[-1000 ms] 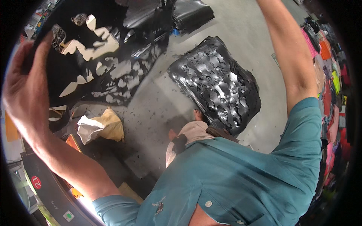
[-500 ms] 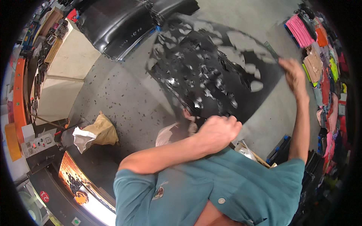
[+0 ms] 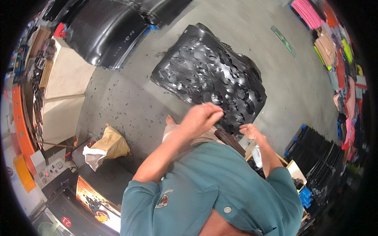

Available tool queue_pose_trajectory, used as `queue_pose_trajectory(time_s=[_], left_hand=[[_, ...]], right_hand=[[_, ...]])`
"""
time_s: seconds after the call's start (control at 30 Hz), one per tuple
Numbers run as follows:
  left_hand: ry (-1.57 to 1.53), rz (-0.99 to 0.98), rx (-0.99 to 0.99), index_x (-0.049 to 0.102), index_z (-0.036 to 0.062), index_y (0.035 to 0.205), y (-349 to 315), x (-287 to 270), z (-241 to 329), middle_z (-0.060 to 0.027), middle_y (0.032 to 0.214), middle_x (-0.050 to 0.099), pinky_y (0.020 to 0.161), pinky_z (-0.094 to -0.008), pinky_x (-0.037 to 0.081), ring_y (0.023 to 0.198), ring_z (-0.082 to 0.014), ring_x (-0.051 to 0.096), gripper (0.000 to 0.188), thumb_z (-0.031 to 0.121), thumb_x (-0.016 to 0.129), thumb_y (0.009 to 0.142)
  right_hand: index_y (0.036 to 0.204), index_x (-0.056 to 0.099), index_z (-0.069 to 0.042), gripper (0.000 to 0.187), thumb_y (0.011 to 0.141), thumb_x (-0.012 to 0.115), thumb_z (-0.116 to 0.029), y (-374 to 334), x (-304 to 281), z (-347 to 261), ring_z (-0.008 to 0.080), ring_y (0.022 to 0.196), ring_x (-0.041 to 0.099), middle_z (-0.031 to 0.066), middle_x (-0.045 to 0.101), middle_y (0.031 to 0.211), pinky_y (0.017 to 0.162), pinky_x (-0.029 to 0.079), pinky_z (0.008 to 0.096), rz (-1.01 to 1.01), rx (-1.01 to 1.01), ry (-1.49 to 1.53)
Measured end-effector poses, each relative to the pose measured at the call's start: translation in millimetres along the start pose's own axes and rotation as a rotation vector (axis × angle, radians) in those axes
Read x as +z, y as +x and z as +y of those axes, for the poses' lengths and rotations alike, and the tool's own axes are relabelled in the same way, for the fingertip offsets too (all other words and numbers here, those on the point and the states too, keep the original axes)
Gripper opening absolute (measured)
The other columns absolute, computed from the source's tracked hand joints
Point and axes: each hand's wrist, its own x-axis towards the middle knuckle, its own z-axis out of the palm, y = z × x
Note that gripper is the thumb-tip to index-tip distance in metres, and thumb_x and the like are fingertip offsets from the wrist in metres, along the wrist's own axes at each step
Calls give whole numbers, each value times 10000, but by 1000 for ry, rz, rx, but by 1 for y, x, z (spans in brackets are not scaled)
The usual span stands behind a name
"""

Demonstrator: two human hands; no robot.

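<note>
Holed black sheets (image 3: pixel 210 72) lie beyond left hand (image 3: pixel 202 119).

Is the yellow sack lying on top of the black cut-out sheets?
No, grey floor shows between the yellow sack and the black cut-out sheets.

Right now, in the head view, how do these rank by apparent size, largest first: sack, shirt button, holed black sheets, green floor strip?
1. Holed black sheets, in a pile
2. Sack
3. Green floor strip
4. Shirt button, smallest although nearer the camera
</note>
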Motion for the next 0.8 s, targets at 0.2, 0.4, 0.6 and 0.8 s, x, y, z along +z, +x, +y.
queue_pose_trajectory(time_s=[0.2,0.4,0.6,0.8], left_hand=[[-207,431,-83,757,-24,1138,-36,-142,28,-108,1048,764,852,-326,571,950,-197,731,187,106,648,1057],[130,987,407,706,-16,974,-135,-297,70,-192,904,711,752,-402,537,837,-294,673,374,266,493,1097],[-150,1083,1076,606,112,877,-236,-428,113,-88,948,627,791,-341,458,893,-238,583,233,307,597,1004],[-215,954,1033,681,105,1106,-257,-509,109,-75,1118,707,860,-338,522,936,-221,667,230,301,698,987]], right_hand=[[1292,749,-16,403,972,723,-260,78,23,-159,238,1125,758,150,795,1209,1020,570,344,-50,-72,90],[1284,751,-20,434,954,722,-302,143,2,-310,251,1114,764,178,797,1176,1003,565,346,18,-153,71],[1218,776,-16,385,961,709,-295,178,-1,-439,256,1078,768,166,806,1139,978,574,355,108,-189,-103],[1221,785,-72,339,972,690,-281,204,36,-546,256,1057,769,137,805,1150,952,582,384,48,-438,-222]])
